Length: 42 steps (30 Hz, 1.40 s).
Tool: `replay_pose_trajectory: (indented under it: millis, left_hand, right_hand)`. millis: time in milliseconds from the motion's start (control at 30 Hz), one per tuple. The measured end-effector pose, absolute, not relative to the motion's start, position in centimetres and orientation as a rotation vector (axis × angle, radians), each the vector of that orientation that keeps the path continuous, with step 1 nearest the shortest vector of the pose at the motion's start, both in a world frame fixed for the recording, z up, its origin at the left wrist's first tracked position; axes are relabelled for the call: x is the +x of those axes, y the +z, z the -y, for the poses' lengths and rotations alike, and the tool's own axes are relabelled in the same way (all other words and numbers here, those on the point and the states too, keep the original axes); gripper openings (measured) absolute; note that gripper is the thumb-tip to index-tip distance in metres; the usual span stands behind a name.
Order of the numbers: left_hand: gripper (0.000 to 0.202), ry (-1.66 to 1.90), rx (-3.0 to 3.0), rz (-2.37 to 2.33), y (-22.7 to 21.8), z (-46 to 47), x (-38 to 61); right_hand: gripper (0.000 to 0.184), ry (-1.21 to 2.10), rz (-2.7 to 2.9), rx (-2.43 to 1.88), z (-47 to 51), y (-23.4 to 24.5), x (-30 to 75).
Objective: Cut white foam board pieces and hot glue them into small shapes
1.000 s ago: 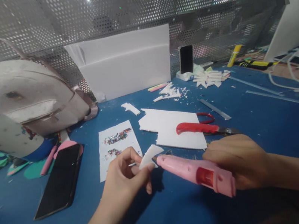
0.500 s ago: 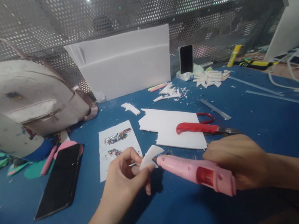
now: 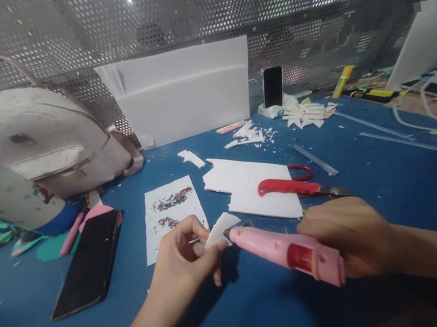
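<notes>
Between thumb and fingers, my left hand (image 3: pixel 186 257) pinches a small white foam piece (image 3: pixel 224 224) above the blue table. My right hand (image 3: pixel 348 234) is closed round a pink hot glue gun (image 3: pixel 271 249), its nozzle pointing left and meeting the lower edge of the foam piece. Behind my left hand lies a white paper (image 3: pixel 168 190) with two heaps of multicoloured sequins (image 3: pixel 172 199). A cut white foam board (image 3: pixel 241 179) rests beyond the glue gun, with red-handled scissors (image 3: pixel 288 185) lying across its right side.
To the left are a black phone (image 3: pixel 87 261), a tilted blue-and-white bottle (image 3: pixel 11 191) and a pale backpack (image 3: pixel 40 136). A white board (image 3: pixel 188 102) leans at the back. Foam scraps (image 3: pixel 249 133), a clear glue stick (image 3: pixel 315 159) and a standing phone (image 3: pixel 273 86) are farther off.
Almost nothing differs. Both hands, the foam piece and the glue gun keep nearly the same position, with the nozzle still at the foam's edge.
</notes>
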<state>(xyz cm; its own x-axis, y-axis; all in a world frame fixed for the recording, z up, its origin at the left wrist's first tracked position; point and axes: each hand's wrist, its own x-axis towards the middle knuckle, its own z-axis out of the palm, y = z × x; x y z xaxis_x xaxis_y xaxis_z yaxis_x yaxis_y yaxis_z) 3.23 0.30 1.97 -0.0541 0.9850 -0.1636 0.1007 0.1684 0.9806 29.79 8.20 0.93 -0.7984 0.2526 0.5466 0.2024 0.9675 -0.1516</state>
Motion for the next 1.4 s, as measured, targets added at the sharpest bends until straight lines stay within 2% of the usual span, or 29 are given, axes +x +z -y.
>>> replay_pose_trajectory:
  millis: [367,667,1400]
  left_hand:
    - [0.033,1.067,1.147,-1.356,1.0,-0.4,2.7]
    - [0.034,1.2,1.086,-1.416,2.3,-0.2,3.5]
    - [0.035,1.142,1.086,-1.374,2.1,-0.2,3.6]
  right_hand:
    - [0.033,0.152,2.506,-0.312,-8.1,0.7,29.8]
    - [0.025,0.232,2.511,-0.344,-8.2,0.5,30.1]
    - [0.029,0.25,2.47,-0.324,-8.3,0.9,30.0]
